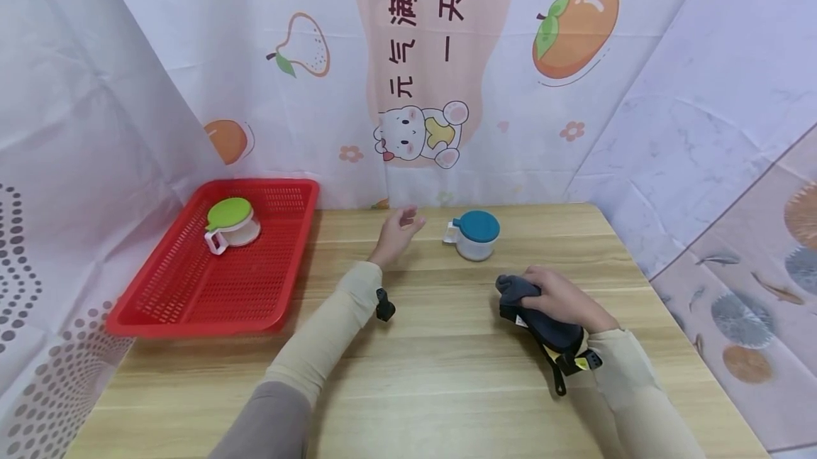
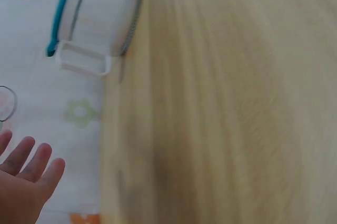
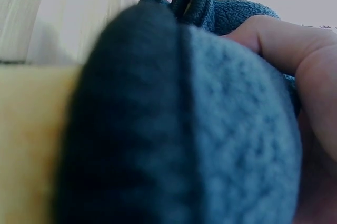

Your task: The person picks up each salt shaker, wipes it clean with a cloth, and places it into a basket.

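My right hand grips a dark blue-grey fuzzy cloth pad with black edging, a small white tag and a black loop hanging toward me. In the right wrist view the pad fills much of the picture, a yellow surface beside its black edge; thumb and fingers press into its fuzzy side. My left hand is raised over the table's back part, fingers loosely bent, holding nothing. To its right stands an upright clear jar with a teal lid and a white handle, which the left wrist view shows sideways.
A red perforated plastic basket sits at the left of the wooden table. Inside it is a similar jar with a green lid and white handle. Printed curtains hang behind the table and along both sides.
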Tool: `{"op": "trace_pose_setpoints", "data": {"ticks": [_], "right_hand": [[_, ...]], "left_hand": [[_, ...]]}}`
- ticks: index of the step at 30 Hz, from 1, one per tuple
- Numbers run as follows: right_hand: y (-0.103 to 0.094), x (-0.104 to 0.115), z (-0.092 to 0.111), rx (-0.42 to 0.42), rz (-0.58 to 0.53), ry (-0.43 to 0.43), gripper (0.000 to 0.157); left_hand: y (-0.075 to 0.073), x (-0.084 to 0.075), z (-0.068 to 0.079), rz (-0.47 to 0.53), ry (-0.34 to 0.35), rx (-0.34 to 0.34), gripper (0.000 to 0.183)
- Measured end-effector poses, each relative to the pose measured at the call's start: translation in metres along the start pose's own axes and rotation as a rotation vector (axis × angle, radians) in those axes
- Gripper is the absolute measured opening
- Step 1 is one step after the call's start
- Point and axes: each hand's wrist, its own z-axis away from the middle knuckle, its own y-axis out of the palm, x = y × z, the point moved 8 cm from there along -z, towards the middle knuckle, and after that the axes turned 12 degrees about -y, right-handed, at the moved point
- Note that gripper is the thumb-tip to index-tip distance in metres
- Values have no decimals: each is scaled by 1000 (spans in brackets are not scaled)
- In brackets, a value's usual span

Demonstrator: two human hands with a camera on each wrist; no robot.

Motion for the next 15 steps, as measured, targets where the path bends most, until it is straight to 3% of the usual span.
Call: {"op": "trace_pose_setpoints", "data": {"ticks": [8, 15], "right_hand": [[4, -3, 1, -3, 18, 10, 6], [7, -6, 2, 7, 14, 31, 4]], "left_hand": [[27, 18, -9, 47, -34, 45, 46], [49, 22, -14, 41, -8, 107, 43]]}}
